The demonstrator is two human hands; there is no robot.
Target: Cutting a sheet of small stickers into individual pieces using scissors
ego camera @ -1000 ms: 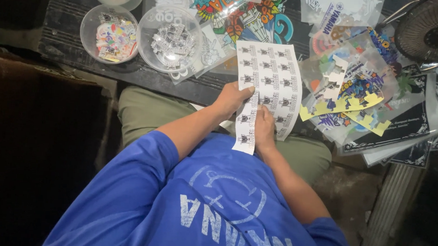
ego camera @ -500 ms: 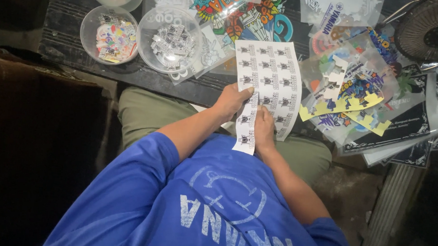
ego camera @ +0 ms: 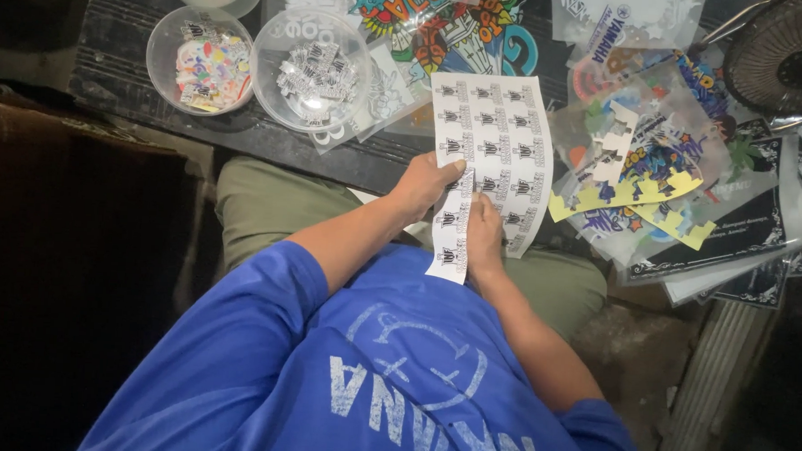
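Head cam: left hand [ego camera: 425, 183] & right hand [ego camera: 484, 234] both pinch white sticker sheet [ego camera: 499, 140], forearms angled inward.

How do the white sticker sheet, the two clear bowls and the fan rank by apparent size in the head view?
1. White sticker sheet, largest.
2. Bowl of black-and-white stickers.
3. Bowl of colourful stickers.
Fan: cut off by the frame, unranked.

The far left of the dark table [ego camera: 269, 143] is taken up by two clear bowls [ego camera: 313, 73] standing side by side. To the right, a loose pile of sticker sheets [ego camera: 656, 173] blocks the surface, with a fan [ego camera: 787, 57] at the far right corner. Bare table is left only in the near strip between bowls and lap.
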